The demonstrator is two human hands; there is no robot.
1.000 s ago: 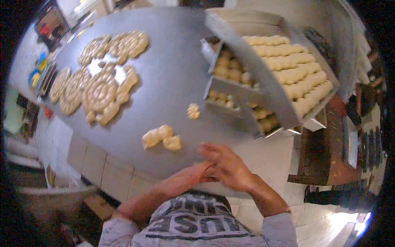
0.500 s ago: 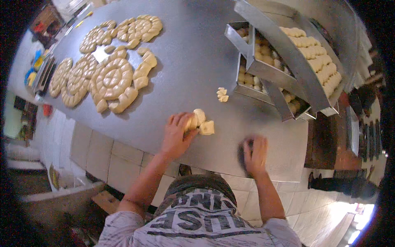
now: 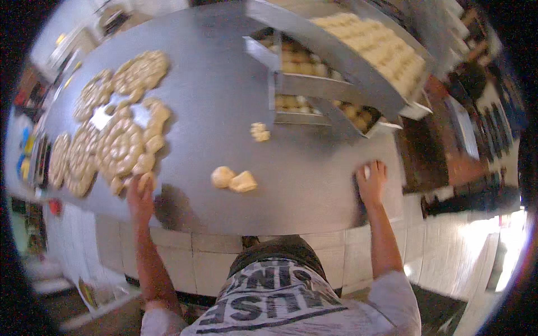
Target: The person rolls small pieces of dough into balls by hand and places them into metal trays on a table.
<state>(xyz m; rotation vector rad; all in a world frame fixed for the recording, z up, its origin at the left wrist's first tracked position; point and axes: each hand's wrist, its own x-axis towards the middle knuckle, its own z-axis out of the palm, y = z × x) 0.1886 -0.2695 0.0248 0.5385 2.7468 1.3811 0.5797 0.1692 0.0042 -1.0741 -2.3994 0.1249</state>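
Note:
At the near edge of a cluster of coiled dough pieces (image 3: 119,147), my left hand (image 3: 140,200) has its fingers closed around a dough piece (image 3: 147,180). Over on the right side of the metal table, my right hand (image 3: 372,182) is low over the surface with curled fingers. A small pale bit shows between them, too blurred to name. Between my hands lie a round dough ball (image 3: 222,177) and a cut dough chunk (image 3: 244,182), touching each other. Farther back is a small clump of pale dough bits (image 3: 260,132).
Stacked metal trays (image 3: 336,87) stand at the back right of the table (image 3: 202,101). The lower ones hold several round dough balls; the top tray holds rows of shaped dough (image 3: 375,50). The table's near edge runs just before my waist.
My left hand has left the dough pieces in the middle and moved left to the coiled cluster. My right hand has moved a little right and away from me. The view has turned.

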